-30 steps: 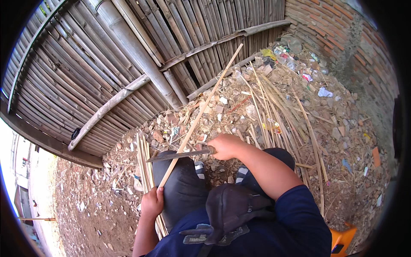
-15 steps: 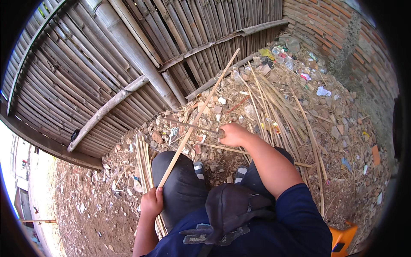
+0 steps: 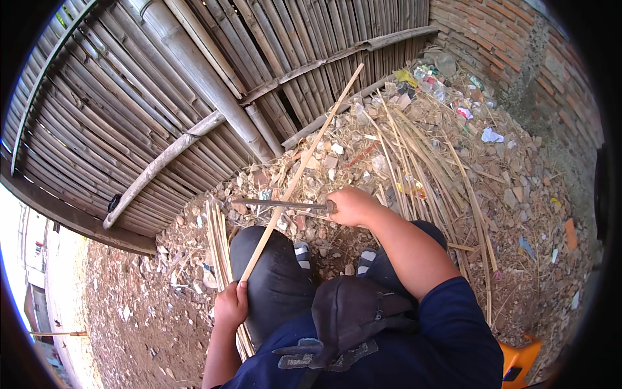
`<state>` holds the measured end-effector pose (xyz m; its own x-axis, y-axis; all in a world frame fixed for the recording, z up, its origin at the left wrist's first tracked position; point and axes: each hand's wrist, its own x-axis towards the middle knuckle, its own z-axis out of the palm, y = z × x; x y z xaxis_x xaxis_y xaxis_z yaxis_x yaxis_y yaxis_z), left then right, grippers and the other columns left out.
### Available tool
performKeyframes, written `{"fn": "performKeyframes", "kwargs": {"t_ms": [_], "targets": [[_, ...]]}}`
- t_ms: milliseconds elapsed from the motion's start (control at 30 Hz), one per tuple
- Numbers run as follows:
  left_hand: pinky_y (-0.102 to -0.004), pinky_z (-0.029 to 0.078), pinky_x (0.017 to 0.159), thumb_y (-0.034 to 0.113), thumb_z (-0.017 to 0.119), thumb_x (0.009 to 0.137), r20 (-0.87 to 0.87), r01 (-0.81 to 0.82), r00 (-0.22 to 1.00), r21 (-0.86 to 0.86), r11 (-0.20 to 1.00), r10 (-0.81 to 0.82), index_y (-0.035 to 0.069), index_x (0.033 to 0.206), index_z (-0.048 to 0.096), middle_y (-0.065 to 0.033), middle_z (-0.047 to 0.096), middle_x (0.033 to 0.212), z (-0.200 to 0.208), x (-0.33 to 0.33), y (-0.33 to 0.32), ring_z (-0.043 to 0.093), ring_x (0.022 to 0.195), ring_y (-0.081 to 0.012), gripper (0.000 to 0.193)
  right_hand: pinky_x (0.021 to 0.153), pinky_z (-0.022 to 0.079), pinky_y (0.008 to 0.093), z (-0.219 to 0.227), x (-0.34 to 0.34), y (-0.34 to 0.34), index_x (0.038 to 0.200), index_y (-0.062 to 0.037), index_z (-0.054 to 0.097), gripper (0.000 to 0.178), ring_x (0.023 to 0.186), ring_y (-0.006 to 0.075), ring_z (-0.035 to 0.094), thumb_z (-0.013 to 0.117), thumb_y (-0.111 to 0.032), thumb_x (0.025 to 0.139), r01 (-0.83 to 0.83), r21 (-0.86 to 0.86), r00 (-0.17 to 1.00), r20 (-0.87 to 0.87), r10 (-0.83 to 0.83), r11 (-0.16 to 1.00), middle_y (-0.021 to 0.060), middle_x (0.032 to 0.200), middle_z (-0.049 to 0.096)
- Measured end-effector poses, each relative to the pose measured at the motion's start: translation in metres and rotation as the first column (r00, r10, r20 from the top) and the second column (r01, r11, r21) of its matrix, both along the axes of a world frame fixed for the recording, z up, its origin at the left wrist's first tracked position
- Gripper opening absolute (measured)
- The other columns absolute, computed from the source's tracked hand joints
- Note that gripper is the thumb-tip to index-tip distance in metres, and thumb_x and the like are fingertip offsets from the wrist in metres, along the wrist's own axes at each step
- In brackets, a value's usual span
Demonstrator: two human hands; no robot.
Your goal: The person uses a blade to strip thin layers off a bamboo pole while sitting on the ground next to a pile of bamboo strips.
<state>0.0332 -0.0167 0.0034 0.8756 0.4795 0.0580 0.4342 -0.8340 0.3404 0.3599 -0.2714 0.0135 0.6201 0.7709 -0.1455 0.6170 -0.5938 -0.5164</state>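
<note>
My left hand (image 3: 230, 305) is closed around the near end of a long, pale bamboo strip (image 3: 302, 165), which slants up and away across my left knee. In my right hand (image 3: 352, 206) is the handle of a knife (image 3: 278, 204) with a long, dark, narrow blade. The blade points left and crosses the bamboo strip above my knee; whether it touches the strip I cannot tell. Beside my left leg a bundle of bamboo strips (image 3: 219, 246) leans close to my left hand. More bamboo strips (image 3: 421, 168) lie on the ground beyond my right arm.
A bamboo slat wall (image 3: 149, 84) rises in front and to the left, with a brick wall (image 3: 492, 39) at the right. Stones and litter (image 3: 447, 91) cover the ground. An orange plastic object (image 3: 520, 360), perhaps a seat, shows at my lower right.
The knife has shifted nearer to me along the strip, and its blade now lies more level. My right hand has moved slightly. The left hand keeps its hold in the same place.
</note>
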Motion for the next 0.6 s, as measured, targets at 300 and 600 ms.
{"fn": "performKeyframes", "kwargs": {"t_ms": [300, 600], "targets": [[-0.057, 0.047, 0.06, 0.035, 0.051, 0.105, 0.0, 0.018, 1.0, -0.004, 1.0, -0.018, 0.004, 0.077, 0.056, -0.0252, 0.062, 0.065, -0.001, -0.001, 0.002, 0.062, 0.064, -0.0489, 0.042, 0.08, 0.055, 0.0484, -0.025, 0.007, 0.004, 0.104, -0.0076, 0.073, 0.034, 0.089, 0.0395, 0.07, 0.074, -0.032, 0.081, 0.002, 0.085, 1.0, -0.017, -0.001, 0.996, 0.0208, 0.088, 0.071], [-0.0578, 0.048, 0.06, 0.036, 0.05, 0.105, -0.006, 0.014, 1.0, -0.001, 1.0, -0.014, 0.004, 0.079, 0.056, -0.0256, 0.062, 0.065, -0.001, 0.0, 0.002, 0.062, 0.064, -0.0493, 0.042, 0.083, 0.054, 0.048, -0.013, 0.005, 0.002, 0.107, -0.0084, 0.073, 0.036, 0.092, 0.0385, 0.07, 0.074, -0.033, 0.082, -0.016, 0.057, 0.999, -0.026, 0.018, 0.998, 0.0195, 0.092, 0.072]]}}
